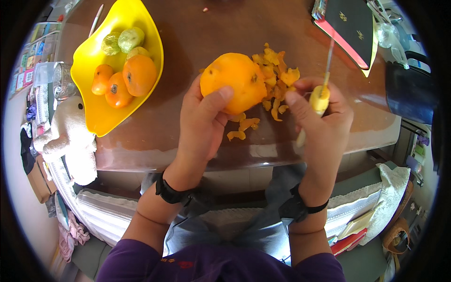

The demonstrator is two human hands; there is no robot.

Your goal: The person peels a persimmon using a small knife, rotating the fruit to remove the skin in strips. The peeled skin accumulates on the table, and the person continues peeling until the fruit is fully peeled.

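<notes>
My left hand [202, 112] grips a large orange fruit [236, 79] from below, thumb across its front. Most of its surface looks peeled and moist, with a dark spot near the right side. In my right hand [322, 112] is a small knife [320, 100] with a pale yellow handle. Its thin blade points away from me, seen nearly edge-on and blurred. The knife is apart from the fruit. Orange peelings [275, 75] lie heaped on the table behind and right of the fruit, and a few loose strips [248, 124] lie nearer me.
On the brown table [218, 28], a yellow leaf-shaped bowl [97, 121] at left holds several orange and green fruits. A white pen [96, 20] lies behind it. A plush toy [72, 137] and a glass [63, 81] are at far left. A black notebook [347, 31] lies back right.
</notes>
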